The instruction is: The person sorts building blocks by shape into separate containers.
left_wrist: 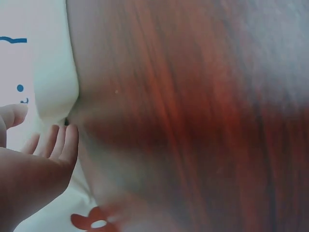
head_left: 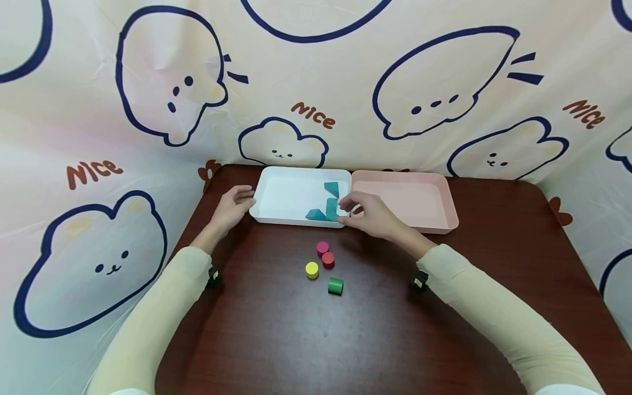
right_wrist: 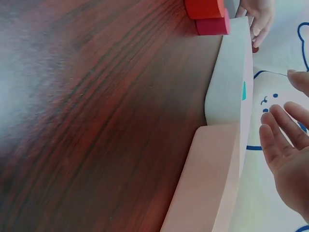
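Note:
My left hand point(head_left: 232, 207) is at the left end of a white tray point(head_left: 283, 200), fingertips right at its rim. In the left wrist view its fingers point(left_wrist: 71, 142) are loosely bent, with nothing between them. My right hand point(head_left: 367, 213) reaches over the white tray's right end, close beside several teal blocks point(head_left: 332, 207). The right wrist view shows its fingers point(right_wrist: 285, 128) spread and relaxed, holding nothing. One teal block point(head_left: 331, 189) lies apart from the others, nearer the tray's back edge.
A pink tray point(head_left: 405, 200) stands against the white tray's right side, under my right forearm. On the dark wooden table point(head_left: 266, 329), in front of the white tray, lie a magenta disc point(head_left: 322, 248), a red disc point(head_left: 328, 260), a yellow disc point(head_left: 312, 270) and a green cylinder point(head_left: 336, 286). A printed curtain point(head_left: 345, 77) hangs behind.

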Tool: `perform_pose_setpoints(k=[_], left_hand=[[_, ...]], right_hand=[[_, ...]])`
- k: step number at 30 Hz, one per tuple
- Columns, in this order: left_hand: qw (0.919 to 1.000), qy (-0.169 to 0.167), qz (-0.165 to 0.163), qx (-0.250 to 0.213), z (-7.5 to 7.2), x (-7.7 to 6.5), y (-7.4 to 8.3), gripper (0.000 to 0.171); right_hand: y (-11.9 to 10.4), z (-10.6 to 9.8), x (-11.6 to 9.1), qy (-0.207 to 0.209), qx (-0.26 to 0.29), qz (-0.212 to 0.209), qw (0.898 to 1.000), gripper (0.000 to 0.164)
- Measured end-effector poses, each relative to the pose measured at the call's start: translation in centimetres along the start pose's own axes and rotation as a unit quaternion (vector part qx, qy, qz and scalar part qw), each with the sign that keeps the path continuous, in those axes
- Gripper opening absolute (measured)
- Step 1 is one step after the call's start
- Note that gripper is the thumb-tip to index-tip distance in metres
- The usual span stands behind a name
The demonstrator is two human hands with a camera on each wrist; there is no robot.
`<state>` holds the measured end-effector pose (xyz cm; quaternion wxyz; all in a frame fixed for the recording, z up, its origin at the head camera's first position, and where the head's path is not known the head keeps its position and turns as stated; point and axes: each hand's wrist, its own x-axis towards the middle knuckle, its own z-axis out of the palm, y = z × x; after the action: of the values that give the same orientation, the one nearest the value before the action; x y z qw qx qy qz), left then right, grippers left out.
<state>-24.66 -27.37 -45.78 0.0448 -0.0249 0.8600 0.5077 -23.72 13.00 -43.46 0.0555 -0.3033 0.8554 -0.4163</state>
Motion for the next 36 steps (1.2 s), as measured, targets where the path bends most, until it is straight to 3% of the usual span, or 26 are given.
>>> perform_pose_setpoints(k=[5,9,15,20,27,36], left_hand=[[0.9966,0.021,0.048,0.063,0.1,-0.2,1.1,0.048],[0.9921,0.015,0.082,0.093,0.6,-0.6,2.6,0.047],[0.9807,-0.022,0.133,0.141,2.4,-1.5,5.1,0.052],[0.9686,-0.070,0.160,0.177,3.8,-2.5,7.1,0.057],[0.9568,-0.121,0.199,0.174,5.5,-3.5,8.6,0.056],[0.9454,-0.184,0.228,0.143,7.4,-5.1,9.6,0.052]], right_hand=[[-0.2,-1.0,-1.8,0.017,0.007,0.015,1.000,0.041],[-0.3,-1.7,-3.0,0.031,-0.004,0.014,0.999,0.043],[-0.4,-2.4,-4.8,0.060,-0.016,0.012,0.998,0.044],[-0.1,-3.3,-6.0,0.084,-0.040,-0.020,0.995,0.042],[0.4,-4.5,-7.5,0.118,-0.051,-0.040,0.991,0.043],[2.1,-6.3,-10.0,0.140,-0.051,0.024,0.988,0.048]])
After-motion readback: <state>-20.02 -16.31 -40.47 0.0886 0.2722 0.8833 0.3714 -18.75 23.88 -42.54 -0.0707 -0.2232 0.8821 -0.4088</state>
